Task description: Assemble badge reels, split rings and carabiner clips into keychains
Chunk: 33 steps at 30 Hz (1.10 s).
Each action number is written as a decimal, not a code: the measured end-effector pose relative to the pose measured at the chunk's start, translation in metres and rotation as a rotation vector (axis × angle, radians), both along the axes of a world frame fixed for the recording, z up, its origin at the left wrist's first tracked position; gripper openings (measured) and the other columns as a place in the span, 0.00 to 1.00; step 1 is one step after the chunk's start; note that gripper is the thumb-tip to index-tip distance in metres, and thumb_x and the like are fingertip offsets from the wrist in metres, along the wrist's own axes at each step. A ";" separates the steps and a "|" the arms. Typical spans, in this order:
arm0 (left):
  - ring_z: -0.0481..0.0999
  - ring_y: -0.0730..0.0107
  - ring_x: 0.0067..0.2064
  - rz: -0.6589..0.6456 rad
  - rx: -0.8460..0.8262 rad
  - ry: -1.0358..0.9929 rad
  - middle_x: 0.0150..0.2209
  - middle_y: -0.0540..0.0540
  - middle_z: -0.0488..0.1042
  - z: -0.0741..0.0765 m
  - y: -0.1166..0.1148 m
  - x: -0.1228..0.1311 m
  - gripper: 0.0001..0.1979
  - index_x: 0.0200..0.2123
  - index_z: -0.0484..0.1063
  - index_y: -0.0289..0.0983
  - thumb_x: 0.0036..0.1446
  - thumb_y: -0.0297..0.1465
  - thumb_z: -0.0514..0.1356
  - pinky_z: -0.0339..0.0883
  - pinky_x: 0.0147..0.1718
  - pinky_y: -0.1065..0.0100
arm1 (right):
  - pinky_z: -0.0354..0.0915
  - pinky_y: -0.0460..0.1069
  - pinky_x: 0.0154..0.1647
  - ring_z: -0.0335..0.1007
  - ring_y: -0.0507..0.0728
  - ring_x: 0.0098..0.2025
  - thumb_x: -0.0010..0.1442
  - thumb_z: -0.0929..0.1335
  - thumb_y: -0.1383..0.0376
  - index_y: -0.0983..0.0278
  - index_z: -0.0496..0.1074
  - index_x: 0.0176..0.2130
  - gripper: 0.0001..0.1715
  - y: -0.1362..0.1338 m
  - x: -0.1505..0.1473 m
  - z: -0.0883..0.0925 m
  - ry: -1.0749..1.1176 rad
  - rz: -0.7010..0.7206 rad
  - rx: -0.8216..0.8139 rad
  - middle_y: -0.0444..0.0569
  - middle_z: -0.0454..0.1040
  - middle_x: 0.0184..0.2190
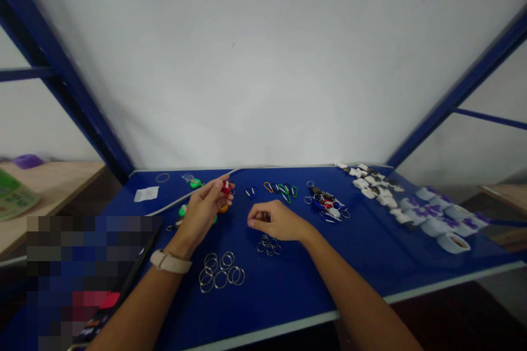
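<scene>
In my left hand (201, 209), which has a pale watch strap on its wrist, a small red keychain-like piece (226, 186) is pinched between thumb and fingers. My right hand (282, 220) is a little apart to the right, its fingers curled in; whether anything small sits between them I cannot make out. Just below it lies a cluster of small metal rings (269, 245). Larger metal split rings (221, 278) lie nearer the front. Green pieces (183, 210) and an orange piece (223, 209) are partly hidden behind my left hand.
Coloured carabiners (284, 190) lie at the back of the blue table (296, 290). A pile of keychains (329, 205) is right of them. White pieces (373, 184) and white-and-purple rolls (453, 242) line the right side. A pale cable (177, 200) and white packet (146, 193) are left.
</scene>
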<state>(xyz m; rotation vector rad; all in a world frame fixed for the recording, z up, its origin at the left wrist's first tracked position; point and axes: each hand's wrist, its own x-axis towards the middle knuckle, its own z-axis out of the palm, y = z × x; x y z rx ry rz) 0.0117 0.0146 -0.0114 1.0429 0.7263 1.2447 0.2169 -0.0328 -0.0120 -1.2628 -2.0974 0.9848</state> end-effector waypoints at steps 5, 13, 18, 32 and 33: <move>0.81 0.64 0.41 0.010 -0.042 -0.020 0.44 0.40 0.80 0.000 0.000 0.000 0.22 0.51 0.75 0.33 0.53 0.32 0.68 0.74 0.46 0.60 | 0.60 0.45 0.34 0.63 0.49 0.27 0.59 0.72 0.62 0.64 0.78 0.41 0.09 -0.006 -0.018 0.000 -0.063 0.186 0.068 0.41 0.69 0.27; 0.81 0.62 0.43 -0.014 0.066 0.145 0.47 0.41 0.78 0.001 -0.004 -0.001 0.23 0.51 0.73 0.34 0.52 0.33 0.69 0.74 0.49 0.56 | 0.56 0.55 0.55 0.69 0.53 0.39 0.61 0.72 0.60 0.59 0.77 0.42 0.09 -0.015 -0.039 0.002 -0.236 0.294 0.157 0.42 0.71 0.32; 0.81 0.66 0.41 -0.035 0.071 0.111 0.44 0.45 0.78 -0.004 -0.001 0.000 0.19 0.44 0.71 0.35 0.49 0.30 0.71 0.74 0.48 0.60 | 0.59 0.51 0.50 0.68 0.52 0.37 0.61 0.71 0.66 0.63 0.74 0.36 0.02 -0.016 -0.044 0.000 -0.221 0.278 0.182 0.42 0.71 0.31; 0.79 0.68 0.35 -0.111 0.097 0.237 0.36 0.48 0.78 -0.004 -0.002 -0.002 0.10 0.35 0.73 0.35 0.49 0.30 0.69 0.72 0.40 0.65 | 0.59 0.47 0.30 0.61 0.50 0.28 0.64 0.67 0.56 0.64 0.68 0.36 0.13 0.006 -0.015 -0.006 0.435 -0.163 0.040 0.42 0.66 0.27; 0.79 0.68 0.36 -0.125 0.107 0.252 0.37 0.47 0.78 -0.005 -0.002 -0.001 0.11 0.36 0.74 0.35 0.49 0.30 0.69 0.72 0.40 0.65 | 0.59 0.47 0.30 0.61 0.50 0.27 0.64 0.67 0.55 0.64 0.67 0.36 0.14 0.007 -0.015 -0.007 0.459 -0.171 0.030 0.41 0.66 0.26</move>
